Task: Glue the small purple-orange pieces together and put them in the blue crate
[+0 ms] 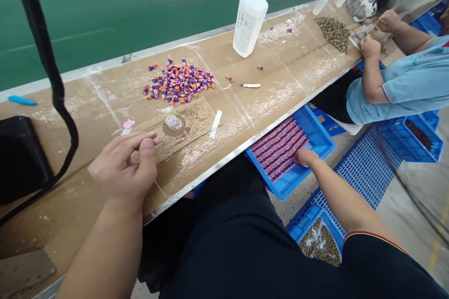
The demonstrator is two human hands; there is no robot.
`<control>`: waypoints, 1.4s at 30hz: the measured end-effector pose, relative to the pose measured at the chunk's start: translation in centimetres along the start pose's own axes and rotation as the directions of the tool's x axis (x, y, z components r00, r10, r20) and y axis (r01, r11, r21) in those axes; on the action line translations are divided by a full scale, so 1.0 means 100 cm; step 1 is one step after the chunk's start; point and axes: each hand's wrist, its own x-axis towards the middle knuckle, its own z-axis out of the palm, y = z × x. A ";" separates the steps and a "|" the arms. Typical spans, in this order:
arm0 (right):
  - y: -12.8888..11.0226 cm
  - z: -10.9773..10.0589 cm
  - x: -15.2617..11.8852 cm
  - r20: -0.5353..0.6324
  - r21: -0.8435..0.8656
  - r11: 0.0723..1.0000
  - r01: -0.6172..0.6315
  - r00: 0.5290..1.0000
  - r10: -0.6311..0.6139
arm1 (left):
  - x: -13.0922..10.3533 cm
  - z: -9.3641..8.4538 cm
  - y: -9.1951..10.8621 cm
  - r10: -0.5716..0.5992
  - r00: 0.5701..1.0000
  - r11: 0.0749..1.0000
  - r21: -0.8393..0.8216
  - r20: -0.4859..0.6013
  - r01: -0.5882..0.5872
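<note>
My left hand (128, 163) is over the cardboard-covered bench, thumb and fingers closed in a pinch; whatever it may hold is too small to make out. Beside its fingertips, a round blob of clear glue (174, 123) sits on a stained cardboard piece (201, 119). Down at the right, my right hand (306, 157) reaches into a blue tray (321, 133), its curled fingers touching the edge of neat rows of small purple-and-pink pieces (280, 147). Those fingertips are partly hidden. Behind the glue lies a heap of small purple-and-orange figures (180, 80).
A white bottle with blue nozzle (249, 21) stands on the bench near a small craft knife (250, 85) and a white strip (215, 124). A black cable (58, 84) hangs at left. A co-worker (403, 72) sits right, near a pile of brassy pieces (332, 32).
</note>
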 end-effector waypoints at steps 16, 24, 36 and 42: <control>-0.006 0.002 0.001 -0.003 -0.011 1.000 -0.017 1.000 0.017 | 0.002 0.000 0.005 -0.017 1.000 1.000 0.001 0.025 0.017; -0.001 0.004 0.002 -0.010 0.017 1.000 -0.010 1.000 0.010 | 0.002 0.000 0.005 0.004 1.000 1.000 0.000 0.027 -0.004; -0.003 0.007 0.003 -0.020 0.035 0.999 -0.017 1.000 0.018 | 0.000 -0.001 0.006 -0.010 0.999 1.000 0.021 0.040 0.010; -0.004 0.009 0.005 -0.053 0.054 0.998 -0.014 0.998 0.017 | -0.001 0.000 0.004 0.008 1.000 1.000 0.017 0.026 -0.008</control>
